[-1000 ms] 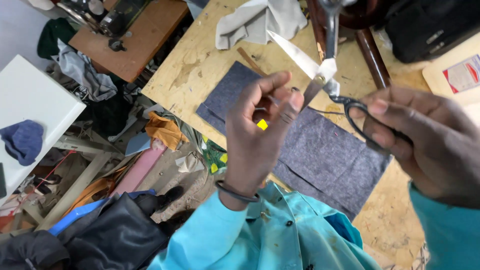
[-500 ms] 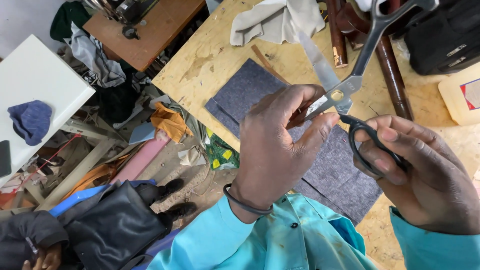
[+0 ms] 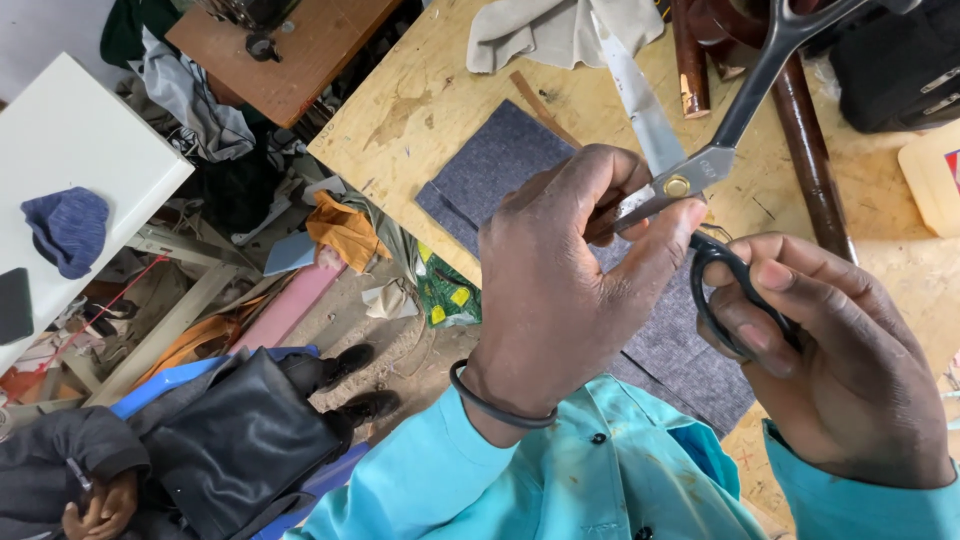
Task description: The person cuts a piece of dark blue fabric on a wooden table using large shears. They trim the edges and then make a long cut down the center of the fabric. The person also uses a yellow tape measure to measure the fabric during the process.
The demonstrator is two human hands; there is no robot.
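I see a scuffed wooden worktop (image 3: 440,100) with a grey felt sheet (image 3: 500,160) lying near its left edge and a pale cloth (image 3: 530,30) at its far edge. Left of the worktop the floor is littered with fabric scraps (image 3: 345,230), and a white table (image 3: 80,140) carries a blue cap (image 3: 65,228). A seated person in dark clothes (image 3: 200,440) is at the lower left.

My left hand (image 3: 560,300) is raised over the felt, fingers closed around the scissors (image 3: 700,170) just below the pivot. My right hand (image 3: 840,370) grips the black handle loops, fingers through them. The blades stand open, pointing away.

The upper blade's tip is cut off by the top edge, and I cannot make out what the left fingers pinch.
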